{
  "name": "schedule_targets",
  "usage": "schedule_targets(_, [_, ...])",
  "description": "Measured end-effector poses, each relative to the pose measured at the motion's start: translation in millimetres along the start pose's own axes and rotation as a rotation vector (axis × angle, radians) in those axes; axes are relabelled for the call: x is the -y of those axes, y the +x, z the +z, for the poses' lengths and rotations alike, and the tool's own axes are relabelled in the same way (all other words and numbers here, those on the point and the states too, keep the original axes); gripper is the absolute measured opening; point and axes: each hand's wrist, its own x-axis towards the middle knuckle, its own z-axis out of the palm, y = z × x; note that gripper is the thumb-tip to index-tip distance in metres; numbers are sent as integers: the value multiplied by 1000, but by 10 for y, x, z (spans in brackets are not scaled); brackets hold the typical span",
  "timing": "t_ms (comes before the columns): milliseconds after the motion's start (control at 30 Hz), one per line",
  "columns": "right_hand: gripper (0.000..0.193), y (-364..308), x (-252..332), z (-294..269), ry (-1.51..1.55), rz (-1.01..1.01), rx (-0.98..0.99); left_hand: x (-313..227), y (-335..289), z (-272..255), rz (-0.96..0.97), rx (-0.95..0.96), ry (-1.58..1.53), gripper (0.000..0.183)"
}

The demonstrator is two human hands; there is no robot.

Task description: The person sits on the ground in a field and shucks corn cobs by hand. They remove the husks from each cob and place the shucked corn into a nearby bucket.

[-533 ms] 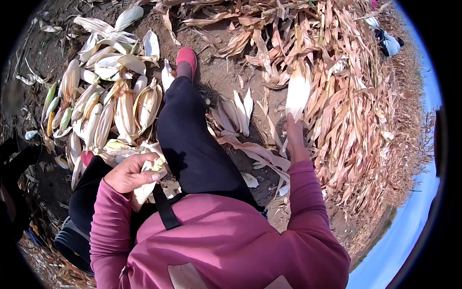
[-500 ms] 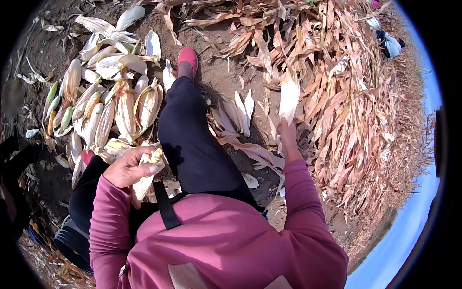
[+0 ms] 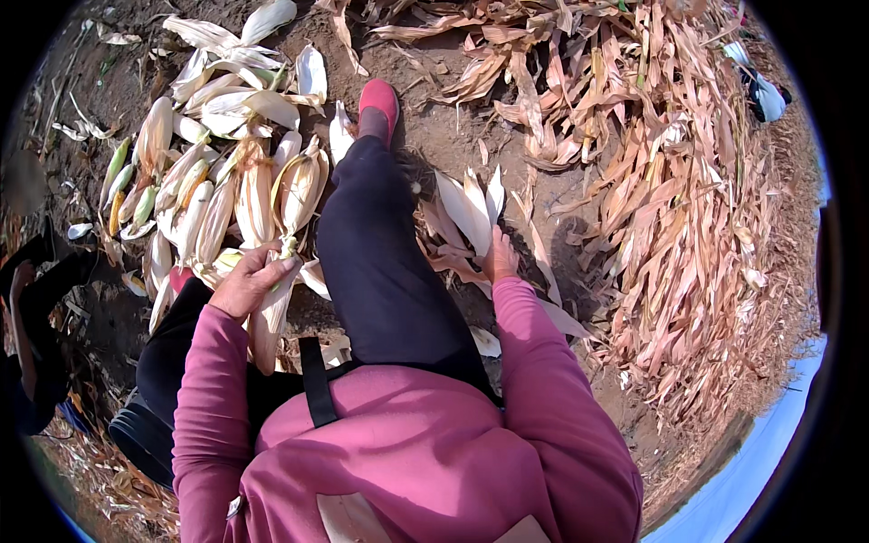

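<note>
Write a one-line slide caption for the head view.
Seated on bare soil, left hand grips a husked corn ear while right hand reaches pale husks beside the outstretched leg.

Left hand (image 3: 246, 282): at 9 o'clock of the outstretched dark-trousered leg (image 3: 385, 262), on a pale husked corn ear (image 3: 272, 308).
Right hand (image 3: 500, 260): at 3 o'clock of the leg, touching loose pale husk leaves (image 3: 471, 210).
Heap of husked corn ears (image 3: 213, 172): on the bare soil ground (image 3: 434, 127), at 10 o'clock of the leg.
Pile of dry brown corn stalks (image 3: 688, 208): at 2 o'clock, well apart from the heap.
Red shoe (image 3: 378, 100): at 12 o'clock, at the leg's far end.
</note>
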Motion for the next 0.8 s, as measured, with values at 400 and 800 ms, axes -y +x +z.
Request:
schedule_targets(400, [59, 76, -95, 181, 215, -107, -125, -60, 62, 97, 211, -126, 384, 53])
schedule_targets(800, [38, 752, 830, -1023, 842, -346, -168, 193, -85, 113, 292, 113, 935, 43])
